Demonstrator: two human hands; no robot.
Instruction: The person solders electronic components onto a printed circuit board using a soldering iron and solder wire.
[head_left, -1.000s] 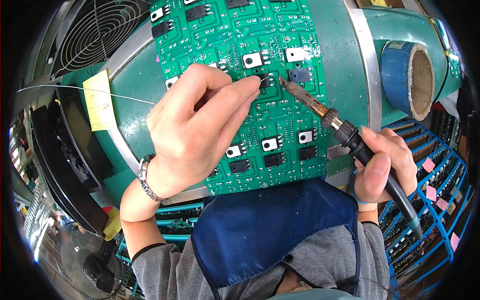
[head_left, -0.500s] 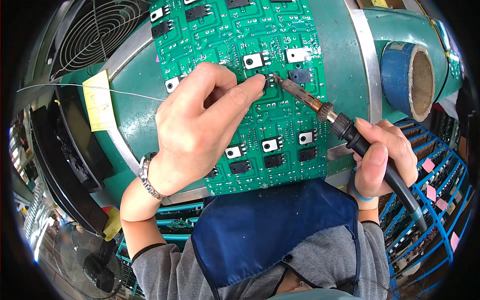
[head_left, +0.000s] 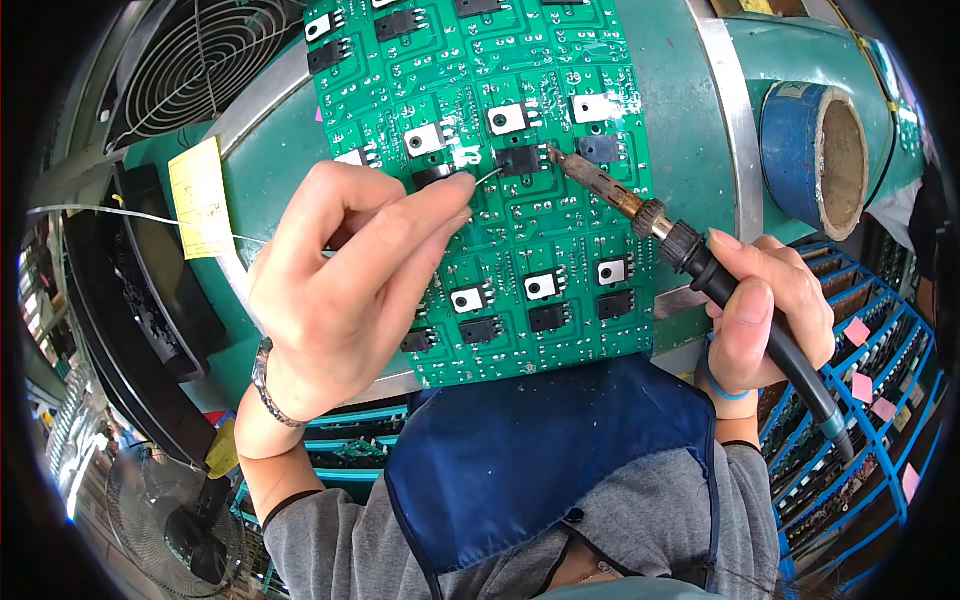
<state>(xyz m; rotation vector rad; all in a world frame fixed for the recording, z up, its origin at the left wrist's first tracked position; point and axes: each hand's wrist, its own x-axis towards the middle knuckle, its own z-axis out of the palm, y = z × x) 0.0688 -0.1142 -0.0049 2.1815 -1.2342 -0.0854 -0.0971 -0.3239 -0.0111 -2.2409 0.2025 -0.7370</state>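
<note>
Solder wire (head_left: 487, 177) sits pinched in our left hand (head_left: 340, 290) grip, now drawn a bit back from the black part (head_left: 521, 159) on the green board (head_left: 510, 200). Right hand (head_left: 765, 300) clamps the iron (head_left: 610, 195), tip w/ the joint; feed looks paused.

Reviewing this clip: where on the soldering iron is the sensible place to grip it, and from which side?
Grip the soldering iron on its black handle, behind the knurled collar, coming from the lower right, as the right hand does. The bare metal shaft slants up-left to the tip at the green circuit board, so that end is likely hot. The cable trails off down-right.
</note>
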